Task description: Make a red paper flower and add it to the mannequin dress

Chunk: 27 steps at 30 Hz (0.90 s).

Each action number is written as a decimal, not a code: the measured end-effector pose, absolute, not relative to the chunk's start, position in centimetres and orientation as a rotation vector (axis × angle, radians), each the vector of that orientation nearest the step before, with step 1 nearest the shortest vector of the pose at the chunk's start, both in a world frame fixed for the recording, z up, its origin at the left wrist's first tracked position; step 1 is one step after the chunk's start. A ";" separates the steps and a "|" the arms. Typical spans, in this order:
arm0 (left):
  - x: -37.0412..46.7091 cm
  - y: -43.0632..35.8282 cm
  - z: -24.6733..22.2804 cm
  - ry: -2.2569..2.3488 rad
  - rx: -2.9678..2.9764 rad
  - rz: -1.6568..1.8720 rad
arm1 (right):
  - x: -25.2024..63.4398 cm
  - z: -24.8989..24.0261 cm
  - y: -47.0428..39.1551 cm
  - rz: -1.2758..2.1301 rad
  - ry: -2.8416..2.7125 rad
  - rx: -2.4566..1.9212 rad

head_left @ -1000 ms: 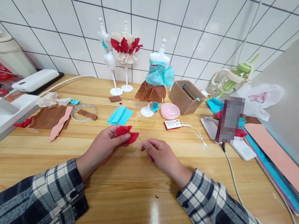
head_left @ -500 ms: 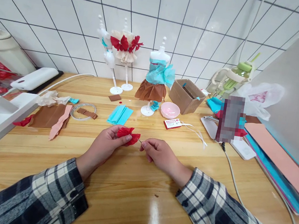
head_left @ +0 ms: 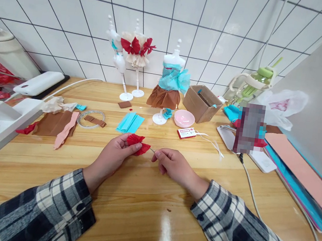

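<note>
On the near side of the pink bowl (head_left: 184, 118), a little to its left, my left hand (head_left: 114, 150) pinches a pleated red piece (head_left: 138, 145) between thumb and fingers, its folds showing on both sides of my thumb. Below the bowl and closer to it, my right hand (head_left: 173, 164) has thumb and forefinger closed on a thin rod (head_left: 152, 150), its tip at the red piece's edge; I cannot tell whether it touches. Just left of the bowl stands a small dress form (head_left: 164, 97) in turquoise and brown, and behind the bowl to the right a cardboard box (head_left: 203, 105). Farther left of the bowl lie folded turquoise sheets (head_left: 130, 123), and right in front of it a red-and-white packet (head_left: 186, 133)
</note>
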State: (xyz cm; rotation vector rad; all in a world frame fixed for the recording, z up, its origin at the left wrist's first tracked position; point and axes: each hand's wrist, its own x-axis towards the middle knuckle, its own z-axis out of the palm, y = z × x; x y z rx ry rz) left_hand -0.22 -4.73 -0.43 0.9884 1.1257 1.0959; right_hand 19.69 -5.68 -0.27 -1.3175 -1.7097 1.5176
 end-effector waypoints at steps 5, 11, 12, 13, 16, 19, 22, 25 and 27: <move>-0.2 -4.7 -0.5 1.095 0.984 1.082 | 19.7 -0.1 -5.7 1.525 -1.773 -1.301; -0.3 -4.7 -0.6 1.085 0.976 1.048 | 19.7 0.2 -5.8 1.537 -1.789 -1.298; -0.3 -4.7 -0.6 1.082 0.976 1.041 | 19.6 0.3 -5.8 1.543 -1.788 -1.297; -0.3 -4.6 -0.6 1.079 0.977 1.034 | 19.6 0.3 -5.8 1.546 -1.787 -1.295; -0.4 -4.6 -0.6 1.074 0.988 1.018 | 19.7 0.2 -5.7 1.549 -1.778 -1.287; -0.4 -4.5 -0.7 1.071 0.994 1.010 | 19.7 0.2 -5.7 1.549 -1.776 -1.282; -0.5 -4.5 -0.8 1.068 0.996 1.006 | 19.7 0.2 -5.7 1.547 -1.786 -1.283; -0.5 -4.5 -0.9 1.066 0.998 1.006 | 19.7 0.3 -5.7 1.548 -1.786 -1.290; -0.5 -4.5 -1.0 1.062 1.003 1.010 | 19.7 0.3 -5.7 1.552 -1.782 -1.289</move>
